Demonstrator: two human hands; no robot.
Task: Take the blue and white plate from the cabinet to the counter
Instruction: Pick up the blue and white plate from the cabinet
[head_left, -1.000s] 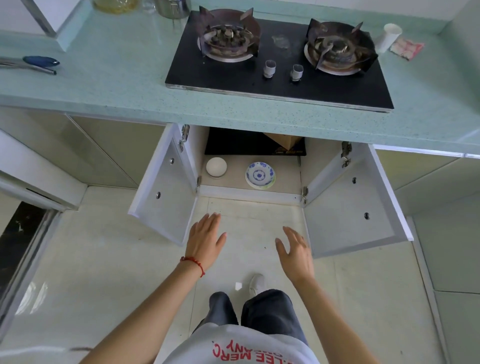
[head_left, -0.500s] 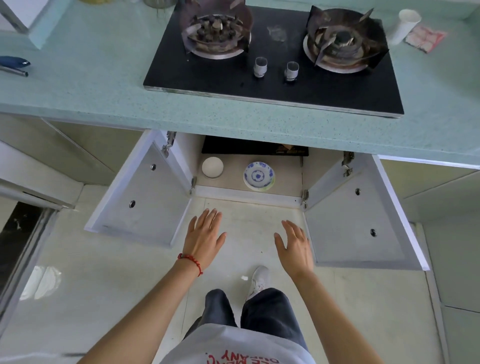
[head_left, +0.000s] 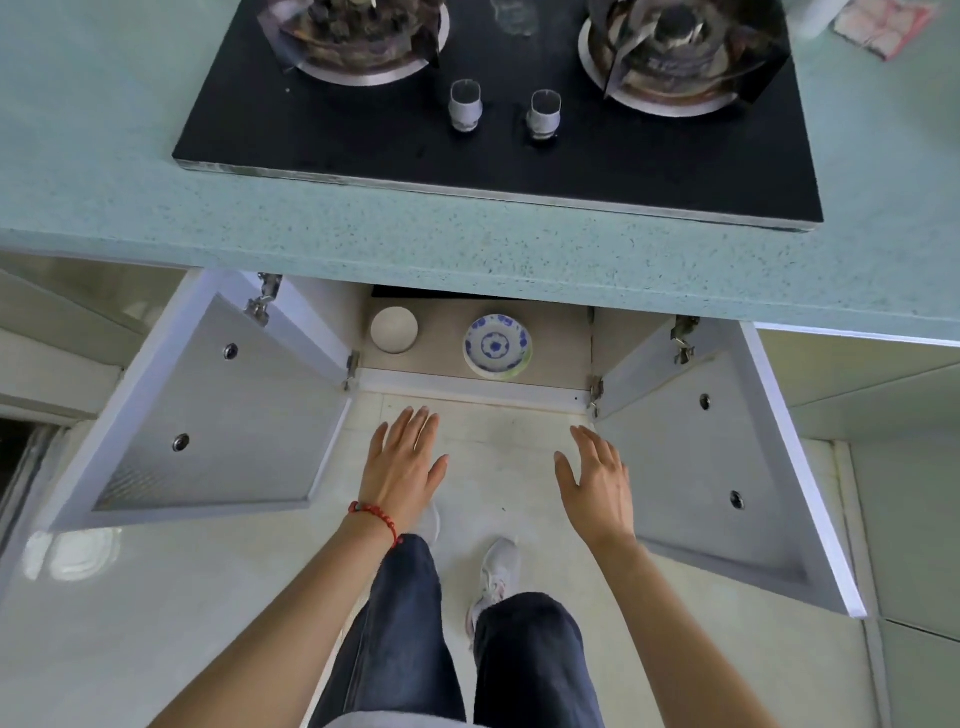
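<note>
The blue and white plate (head_left: 497, 345) lies flat on the floor of the open cabinet (head_left: 558, 358) under the pale green counter (head_left: 363, 228). My left hand (head_left: 404, 465), with a red cord at the wrist, hovers open over the tiled floor just in front of the cabinet sill, below and left of the plate. My right hand (head_left: 597, 480) is also open, fingers spread, below and right of the plate. Neither hand touches the plate or holds anything.
A plain white dish (head_left: 394, 329) sits left of the plate in the cabinet. Both cabinet doors, left (head_left: 208, 410) and right (head_left: 717, 467), stand wide open beside my hands. A black two-burner gas hob (head_left: 498, 156) fills the counter above. My legs and shoes are below.
I have stepped closer to the cabinet: the counter, doors and plate look larger and nearer. Both hands have moved forward toward the cabinet opening, still open and holding nothing.
</note>
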